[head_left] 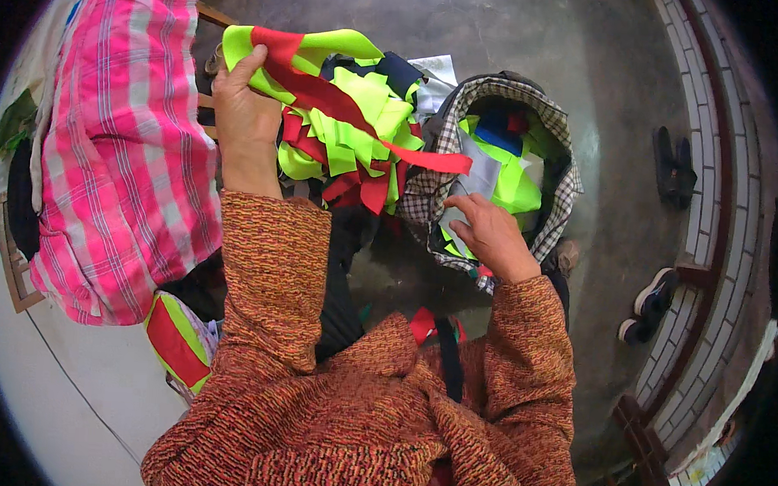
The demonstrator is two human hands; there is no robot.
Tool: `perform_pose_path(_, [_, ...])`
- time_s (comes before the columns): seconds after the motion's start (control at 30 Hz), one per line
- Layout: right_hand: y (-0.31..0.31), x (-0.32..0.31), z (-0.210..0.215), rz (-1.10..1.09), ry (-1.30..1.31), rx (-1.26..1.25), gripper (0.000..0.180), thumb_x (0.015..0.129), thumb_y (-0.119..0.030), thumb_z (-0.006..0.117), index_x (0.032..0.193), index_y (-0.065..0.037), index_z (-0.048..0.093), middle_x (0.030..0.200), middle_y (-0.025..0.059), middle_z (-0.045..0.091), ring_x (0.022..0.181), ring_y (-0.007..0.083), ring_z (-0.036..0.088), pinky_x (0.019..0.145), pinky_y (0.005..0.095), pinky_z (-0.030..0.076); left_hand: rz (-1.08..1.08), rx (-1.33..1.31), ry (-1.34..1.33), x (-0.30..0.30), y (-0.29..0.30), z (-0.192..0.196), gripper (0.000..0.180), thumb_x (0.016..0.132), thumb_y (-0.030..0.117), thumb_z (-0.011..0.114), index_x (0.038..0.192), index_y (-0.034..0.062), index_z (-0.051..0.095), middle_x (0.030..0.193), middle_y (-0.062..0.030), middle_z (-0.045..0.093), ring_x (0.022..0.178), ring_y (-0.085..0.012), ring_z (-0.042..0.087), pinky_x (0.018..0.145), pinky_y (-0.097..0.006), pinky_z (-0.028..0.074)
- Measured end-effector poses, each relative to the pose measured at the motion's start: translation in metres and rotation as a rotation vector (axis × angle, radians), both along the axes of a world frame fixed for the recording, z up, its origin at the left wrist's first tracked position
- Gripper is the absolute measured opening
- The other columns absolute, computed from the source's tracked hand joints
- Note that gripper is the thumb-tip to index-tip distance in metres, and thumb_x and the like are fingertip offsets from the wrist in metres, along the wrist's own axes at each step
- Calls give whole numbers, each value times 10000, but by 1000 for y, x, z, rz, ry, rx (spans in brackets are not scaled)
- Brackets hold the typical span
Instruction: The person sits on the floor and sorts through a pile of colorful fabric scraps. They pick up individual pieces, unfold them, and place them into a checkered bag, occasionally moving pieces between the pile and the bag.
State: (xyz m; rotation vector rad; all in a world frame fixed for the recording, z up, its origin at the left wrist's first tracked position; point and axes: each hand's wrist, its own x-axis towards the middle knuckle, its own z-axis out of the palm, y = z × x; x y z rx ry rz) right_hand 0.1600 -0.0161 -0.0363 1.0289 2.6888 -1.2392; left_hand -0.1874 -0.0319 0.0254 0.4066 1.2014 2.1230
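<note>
Head view: we saw the left hand (245, 119) clenched round a bundle of fabric strips (347, 119), neon yellow w/ red, lifted above the floor & just left of the checked bag (552, 176). The right hand (492, 234) was down in the bag's mouth, fingers bent among more scraps (505, 170); we couldn't tell if it gripped anything. One red strip (427, 160) trailed across to the bag rim. Risk, in our view: loose ends hung free, so strips could've slid out of the bunch or snagged on the rim, esp. w/ the pink plaid bag (124, 153) crowding the left side.
</note>
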Motion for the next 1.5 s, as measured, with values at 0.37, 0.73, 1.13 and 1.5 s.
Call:
perform_pose_path(0.37, [1,5,-7,16,-33,23,297,823,-195,584,1102,-103,539,954,138,579,906,347,566,751,423,462,797,8,345,-21,-23,20,286,763,-23,556,1043,-10,500,1000,-120,576,890,-263,608,765,-380,516])
perform_pose_path(0.73, [0,2,-7,16,-58,32,318,821,-190,589,1122,-105,531,925,135,570,894,343,566,734,425,457,332,-209,18,-49,-26,-19,214,798,22,595,1010,33,573,995,-132,626,929,-293,619,836,-492,483])
perform_pose_path(1.13, [-2,4,-28,-7,28,48,339,787,-196,627,1107,-109,555,938,140,598,870,349,587,730,439,473,390,-529,140,-21,-19,-17,501,713,179,694,1168,86,508,1243,-133,487,1219,-266,397,1000,-523,204])
perform_pose_path(1.5, [-7,-3,-27,60,-73,-3,363,814,-186,597,1161,-107,524,964,158,573,886,363,566,746,433,463,94,-308,407,45,13,10,277,803,90,652,1052,20,553,1027,-102,617,930,-183,600,823,-303,453])
